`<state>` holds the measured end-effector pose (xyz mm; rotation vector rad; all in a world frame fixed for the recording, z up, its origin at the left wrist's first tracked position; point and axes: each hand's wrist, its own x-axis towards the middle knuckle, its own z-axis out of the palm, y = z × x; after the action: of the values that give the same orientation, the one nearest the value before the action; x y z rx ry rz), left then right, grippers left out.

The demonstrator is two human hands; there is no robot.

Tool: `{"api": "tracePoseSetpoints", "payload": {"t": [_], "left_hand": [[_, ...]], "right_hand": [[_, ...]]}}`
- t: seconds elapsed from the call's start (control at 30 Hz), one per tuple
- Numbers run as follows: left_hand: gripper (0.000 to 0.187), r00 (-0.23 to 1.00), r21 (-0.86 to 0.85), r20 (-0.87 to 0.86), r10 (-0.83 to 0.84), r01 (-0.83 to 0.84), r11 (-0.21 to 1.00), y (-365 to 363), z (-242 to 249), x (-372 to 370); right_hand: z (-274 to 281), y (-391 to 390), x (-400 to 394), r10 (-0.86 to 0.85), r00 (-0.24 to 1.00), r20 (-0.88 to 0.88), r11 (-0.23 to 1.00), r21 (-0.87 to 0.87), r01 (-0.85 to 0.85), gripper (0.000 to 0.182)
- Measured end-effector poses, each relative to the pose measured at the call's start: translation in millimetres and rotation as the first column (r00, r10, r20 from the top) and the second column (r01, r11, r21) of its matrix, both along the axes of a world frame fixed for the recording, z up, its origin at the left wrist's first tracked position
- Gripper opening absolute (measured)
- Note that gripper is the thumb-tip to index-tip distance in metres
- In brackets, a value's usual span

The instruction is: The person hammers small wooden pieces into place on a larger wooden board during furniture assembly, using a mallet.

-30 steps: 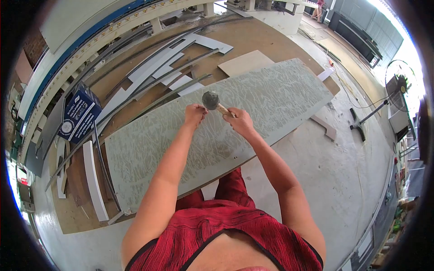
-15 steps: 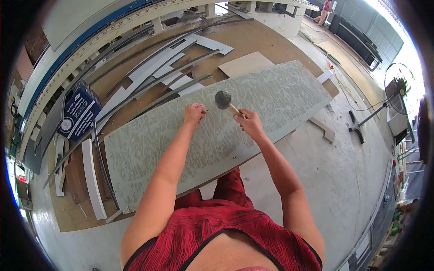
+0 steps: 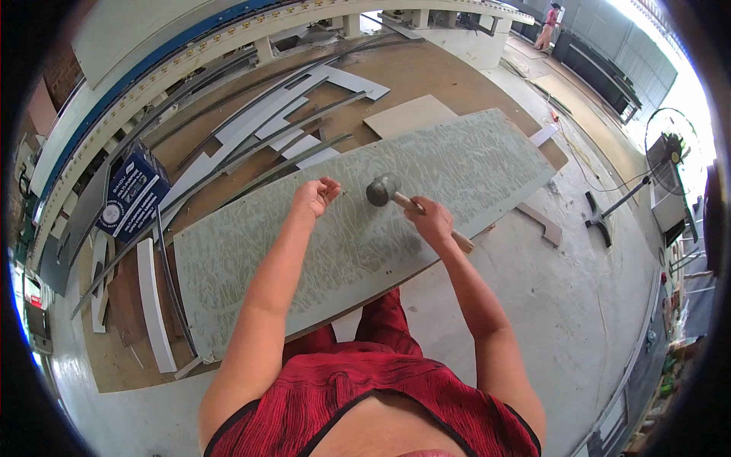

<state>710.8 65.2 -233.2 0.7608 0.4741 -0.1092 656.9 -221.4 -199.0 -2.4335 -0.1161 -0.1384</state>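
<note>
My right hand is wrapped round the wooden handle of a mallet. Its dark, rounded head hangs over the middle of a long grey-green board, whose surface has a streaky pattern. To the left of the mallet head, my left hand hovers over the board with its fingers loosely curled and apart. Nothing shows in its grip. A tiny dark spot lies on the board just right of its fingertips, too small to make out.
Several metal strips and white offcuts lie on brown sheeting beyond the board. A blue printed box stands left. A long machine runs along the back. On the right are a fan and a curved offcut. Another person stands far off.
My left hand has drawn back leftward and its pinching fingers have loosened from a small dark thing. The mallet has tilted and come lower, its handle now showing behind my right hand.
</note>
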Motion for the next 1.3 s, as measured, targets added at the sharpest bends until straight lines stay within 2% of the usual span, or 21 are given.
{"api": "tracePoseSetpoints", "payload": {"t": [0.07, 0.17, 0.27, 0.37, 0.47, 0.57, 0.67, 0.77, 0.87, 1.0, 1.2, 1.3], "left_hand": [[0.018, 1.0, -0.008, 0.009, 0.024, -0.024, 1.0, -5.3, 11.5, -3.0], [0.018, 0.999, -0.044, 0.021, 0.03, -0.029, 0.999, -16.5, 24.6, -7.6], [0.019, 0.998, -0.117, 0.061, -0.01, 0.017, 0.993, -25.1, 28.1, -11.3], [0.019, 0.995, -0.165, 0.093, -0.02, 0.035, 0.986, -35.0, 32.4, -20.8], [0.021, 0.994, -0.157, 0.107, -0.032, 0.049, 0.986, -44.2, 39.5, -33.1], [0.024, 0.994, -0.174, 0.088, -0.061, 0.076, 0.982, -56.6, 51.8, -48.8], [0.029, 0.988, -0.186, 0.098, -0.119, 0.136, 0.973, -68.8, 58.1, -60.5], [0.032, 0.976, -0.179, 0.133, -0.175, 0.197, 0.964, -75.0, 55.8, -66.8], [0.036, 0.97, -0.159, 0.143, -0.199, 0.221, 0.962, -75.9, 49.8, -67.6], [0.035, 0.968, -0.151, 0.123, -0.22, 0.237, 0.96, -75.0, 54.6, -72.7], [0.02, 0.936, -0.017, 0.152, -0.319, 0.325, 0.946, -80.5, 51.7, -76.9], [0.015, 0.929, 0.205, 0.1, -0.356, 0.331, 0.921, -75.0, 54.8, -78.8]], "right_hand": [[-6.8, -7.4, 0.7, 0.004, 1.0, 0.004, 1.0, -0.013, -0.004, 0.035], [-18.6, -9.9, 0.7, 0.063, 0.988, 0.141, 0.996, -0.076, -0.052, 0.033], [-28.3, -12.7, 0.1, 0.082, 0.973, 0.215, 0.995, -0.065, -0.069, 0.026], [-27.6, -10.4, -1.3, 0.051, 0.987, 0.156, 0.997, -0.06, -0.042, 0.028], [-25.3, -10.4, 0.5, 0.099, 0.976, 0.196, 0.994, -0.059, -0.089, 0.028], [-11.3, 0.6, 4.1, 0.16, 0.884, 0.439, 0.984, -0.003, -0.176, 0.03], [14.7, 25.4, 0.0, 0.246, 0.786, 0.567, 0.951, 0.014, -0.307, 0.026], [25.8, 49.7, -4.1, 0.307, 0.788, 0.533, 0.932, -0.003, -0.362, 0.025], [30.1, 65.0, -10.3, 0.282, 0.837, 0.469, 0.956, -0.068, -0.284, 0.022], [26.0, 68.6, -11.2, 0.31, 0.831, 0.462, 0.944, -0.044, -0.328, 0.018], [19.8, 59.8, 0.4, 0.246, 0.822, 0.513, 0.948, 0.048, -0.314, 0.014], [36.5, 52.3, -0.9, 0.245, 0.803, 0.543, 0.955, 0.006, -0.296, 0.014]]}}
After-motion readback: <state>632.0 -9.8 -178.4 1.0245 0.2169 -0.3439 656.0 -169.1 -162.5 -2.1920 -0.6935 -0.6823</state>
